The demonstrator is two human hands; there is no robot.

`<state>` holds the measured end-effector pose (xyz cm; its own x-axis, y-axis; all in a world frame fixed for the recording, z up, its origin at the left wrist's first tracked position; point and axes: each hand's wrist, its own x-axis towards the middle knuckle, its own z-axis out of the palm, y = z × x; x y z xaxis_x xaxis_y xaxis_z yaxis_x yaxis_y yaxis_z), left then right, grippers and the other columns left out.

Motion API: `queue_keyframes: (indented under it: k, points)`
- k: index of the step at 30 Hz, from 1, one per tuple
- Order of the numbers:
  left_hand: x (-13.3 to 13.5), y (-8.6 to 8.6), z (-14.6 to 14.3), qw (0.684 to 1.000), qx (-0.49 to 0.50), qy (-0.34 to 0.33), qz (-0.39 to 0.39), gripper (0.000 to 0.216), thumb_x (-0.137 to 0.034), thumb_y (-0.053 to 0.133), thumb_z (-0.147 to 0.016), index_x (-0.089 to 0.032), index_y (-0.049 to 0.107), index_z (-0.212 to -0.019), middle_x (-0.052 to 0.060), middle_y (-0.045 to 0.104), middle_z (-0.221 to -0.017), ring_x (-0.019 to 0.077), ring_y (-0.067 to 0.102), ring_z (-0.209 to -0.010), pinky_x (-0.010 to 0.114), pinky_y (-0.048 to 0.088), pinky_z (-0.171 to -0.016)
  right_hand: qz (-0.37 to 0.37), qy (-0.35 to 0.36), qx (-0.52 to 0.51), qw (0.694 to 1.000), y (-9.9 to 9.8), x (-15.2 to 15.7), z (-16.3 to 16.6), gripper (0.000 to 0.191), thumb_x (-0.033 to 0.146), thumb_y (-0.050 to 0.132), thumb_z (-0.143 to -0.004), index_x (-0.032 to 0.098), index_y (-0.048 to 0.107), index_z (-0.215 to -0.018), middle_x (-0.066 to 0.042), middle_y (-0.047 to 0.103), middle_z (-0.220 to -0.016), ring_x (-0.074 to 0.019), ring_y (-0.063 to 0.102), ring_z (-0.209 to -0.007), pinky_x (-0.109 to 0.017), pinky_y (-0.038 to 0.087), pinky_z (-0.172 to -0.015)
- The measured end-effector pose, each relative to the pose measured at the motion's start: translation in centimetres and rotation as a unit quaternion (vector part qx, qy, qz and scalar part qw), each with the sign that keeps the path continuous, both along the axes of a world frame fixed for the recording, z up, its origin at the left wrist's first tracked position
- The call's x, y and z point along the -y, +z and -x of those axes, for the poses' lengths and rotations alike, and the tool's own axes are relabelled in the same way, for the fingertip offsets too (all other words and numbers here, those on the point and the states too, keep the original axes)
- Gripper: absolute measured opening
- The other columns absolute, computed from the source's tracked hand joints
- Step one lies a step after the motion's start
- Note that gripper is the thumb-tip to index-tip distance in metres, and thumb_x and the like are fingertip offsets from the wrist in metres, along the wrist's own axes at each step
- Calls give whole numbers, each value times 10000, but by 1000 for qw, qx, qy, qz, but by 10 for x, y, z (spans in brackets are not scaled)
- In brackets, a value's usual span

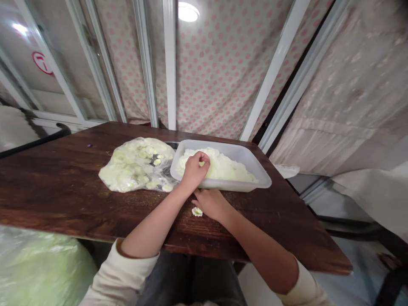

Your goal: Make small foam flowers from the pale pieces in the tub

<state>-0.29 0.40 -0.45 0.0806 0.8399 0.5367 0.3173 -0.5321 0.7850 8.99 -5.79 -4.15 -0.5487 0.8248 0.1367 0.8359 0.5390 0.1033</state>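
Note:
My left hand point(195, 169) reaches over the near rim of a translucent plastic tray point(261, 176) heaped with small white flowers point(226, 166). Its fingers are curled in a pinch on the flowers; what they grip is too small to name. My right hand point(211, 203) rests on the dark wooden table point(57, 191) just in front of the tray, fingers folded down. A single white flower point(196, 211) lies on the wood, touching that hand's left side.
A clear plastic bag point(137, 165) of pale flowers lies left of the tray. A large bag of greenish material point(38, 267) sits below the table at lower left. Window frames and dotted curtain stand behind; the table's right corner ends near a drop to the floor.

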Motion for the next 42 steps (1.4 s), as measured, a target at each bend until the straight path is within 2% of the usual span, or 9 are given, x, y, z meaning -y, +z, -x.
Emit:
queue_keyframes:
  k: [5,11,18,22,24,28,32,39,42]
  points:
    - [0,1,-1,1000,21,-11,5,60,-144,470,-686,-177,516,-705,9,580,-755,135,530,-752,271,400,-751,-30,29,12,999,0,-1,0,280,36,377,-797,118,585,-965,-91,647,-742,-197,575,-619,-292,387,-587]
    - [-4,7,5,975,177,-59,123,72,-222,503,-656,-170,530,-697,2,572,-712,122,530,-702,246,387,-674,-128,190,-71,971,28,4,-15,223,128,387,-837,178,597,-891,-44,593,-714,-166,519,-670,-290,355,-632]
    - [-10,9,8,934,283,-47,215,141,-303,522,-622,-180,491,-685,-27,515,-609,94,491,-578,218,322,-552,-263,-42,-226,937,44,-20,-64,291,214,376,-850,153,573,-1056,-71,566,-740,-190,492,-711,-331,354,-689]
    - [-9,9,7,936,284,-47,205,141,-302,521,-619,-178,490,-679,-32,507,-585,88,475,-548,217,321,-542,-159,34,-299,940,44,-9,-54,261,323,441,-831,175,591,-986,-19,524,-649,-146,476,-623,-277,371,-628]
    - [-8,10,7,935,287,-47,201,126,-281,528,-615,-174,498,-674,-36,501,-572,80,465,-536,212,316,-534,-21,114,-304,946,41,4,-39,226,389,492,-805,199,610,-836,32,465,-545,-105,426,-518,-238,349,-555]
    - [-7,10,7,936,286,-53,197,98,-253,527,-620,-172,506,-672,-39,495,-561,76,461,-532,208,309,-521,189,204,-222,935,29,16,-17,398,469,710,-585,226,594,-877,58,520,-595,-78,419,-483,-206,291,-468]
    - [-6,11,7,942,269,-49,194,96,-264,509,-625,-176,491,-657,-38,489,-558,81,457,-526,216,314,-527,125,159,-160,966,13,7,-17,372,386,780,-487,235,585,-766,58,503,-558,-102,407,-489,-225,229,-452]
    - [-6,10,6,948,253,-54,184,96,-270,499,-629,-179,486,-659,-34,485,-565,88,453,-529,223,325,-538,104,122,-154,975,10,3,-20,111,236,614,-703,199,512,-724,31,491,-576,-112,397,-496,-240,255,-451]
    - [-5,11,6,950,254,-57,174,72,-247,493,-640,-178,488,-658,-34,483,-561,88,455,-529,223,336,-542,163,130,-232,950,20,7,-18,36,211,537,-758,198,505,-746,31,517,-634,-101,434,-508,-240,322,-483]
